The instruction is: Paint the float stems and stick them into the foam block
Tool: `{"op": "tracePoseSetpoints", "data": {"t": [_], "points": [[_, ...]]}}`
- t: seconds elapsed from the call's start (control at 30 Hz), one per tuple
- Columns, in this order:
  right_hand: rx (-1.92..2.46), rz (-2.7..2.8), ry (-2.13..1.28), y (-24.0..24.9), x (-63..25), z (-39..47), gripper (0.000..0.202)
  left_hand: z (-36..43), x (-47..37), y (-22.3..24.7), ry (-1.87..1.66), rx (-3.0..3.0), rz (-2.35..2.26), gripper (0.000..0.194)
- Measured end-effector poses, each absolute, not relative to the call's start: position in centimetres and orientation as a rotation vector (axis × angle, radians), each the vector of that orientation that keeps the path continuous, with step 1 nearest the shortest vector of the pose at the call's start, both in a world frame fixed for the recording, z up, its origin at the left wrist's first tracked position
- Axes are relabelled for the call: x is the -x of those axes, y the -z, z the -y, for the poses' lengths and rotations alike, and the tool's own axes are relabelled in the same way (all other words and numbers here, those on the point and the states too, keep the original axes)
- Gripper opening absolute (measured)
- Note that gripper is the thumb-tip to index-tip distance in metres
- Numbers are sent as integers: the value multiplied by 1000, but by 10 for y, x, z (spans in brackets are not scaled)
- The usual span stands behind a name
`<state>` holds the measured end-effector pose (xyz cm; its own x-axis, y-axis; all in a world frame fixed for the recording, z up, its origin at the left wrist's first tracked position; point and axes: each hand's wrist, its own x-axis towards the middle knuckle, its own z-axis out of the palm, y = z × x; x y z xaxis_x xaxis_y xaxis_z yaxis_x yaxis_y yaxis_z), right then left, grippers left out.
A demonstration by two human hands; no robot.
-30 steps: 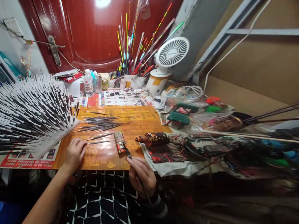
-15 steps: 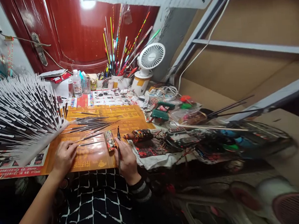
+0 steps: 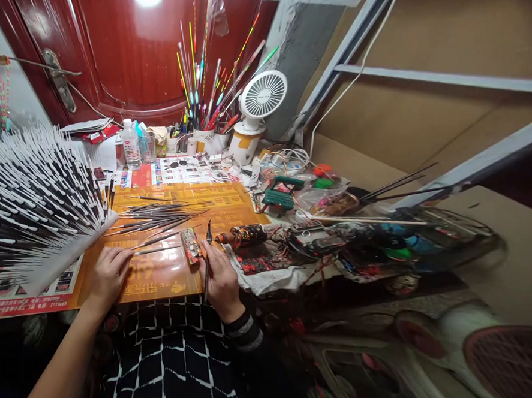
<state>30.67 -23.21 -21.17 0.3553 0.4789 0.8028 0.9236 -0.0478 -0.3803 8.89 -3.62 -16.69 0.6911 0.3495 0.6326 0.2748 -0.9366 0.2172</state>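
My left hand (image 3: 111, 273), at the left front of the amber table mat (image 3: 153, 278), pinches the end of a slim dark fishing float (image 3: 157, 250). The float points right, its far tip close to a small paint-spattered block (image 3: 191, 247). Beside that block, my right hand (image 3: 220, 278) is closed round a dark pen-like tool (image 3: 208, 231) with its narrow, slightly bent tip upward. Another slim float lies just above the one I hold. Farther back on the mat is a loose pile of dark floats (image 3: 159, 214).
A white foam stand (image 3: 77, 249) bristling with white-tipped sticks fills the left. A paint-crusted tool with a brown tip (image 3: 245, 235) lies right of my hand on a stained cloth. Behind stand a bottle (image 3: 130, 146), a cup of colourful floats (image 3: 203, 140) and a white fan (image 3: 264, 95).
The whole view has shifted slightly, so everything appears a little farther left and up. Both hands keep their grips, with hardly any movement over the mat.
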Motion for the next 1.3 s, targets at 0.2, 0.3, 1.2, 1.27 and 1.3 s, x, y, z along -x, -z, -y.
{"op": "tracePoseSetpoints", "data": {"t": [0.2, 0.3, 1.2, 1.27, 1.3], "points": [[1535, 1265, 665, 212, -290, 239, 55, 44, -96, 173, -1121, -2789, -501, 19], [1364, 1412, 609, 218, -267, 233, 62, 48, -96, 174, -1135, -2786, -507, 19], [1342, 1683, 644, 242, -219, 208, 62, 54, -94, 174, -1123, -2748, -541, 16], [1345, 1685, 645, 242, -219, 208, 61, 54, -94, 174, -1119, -2744, -542, 16], [1342, 1687, 644, 242, -219, 208, 62, 54, -94, 174, -1115, -2741, -544, 17]]}}
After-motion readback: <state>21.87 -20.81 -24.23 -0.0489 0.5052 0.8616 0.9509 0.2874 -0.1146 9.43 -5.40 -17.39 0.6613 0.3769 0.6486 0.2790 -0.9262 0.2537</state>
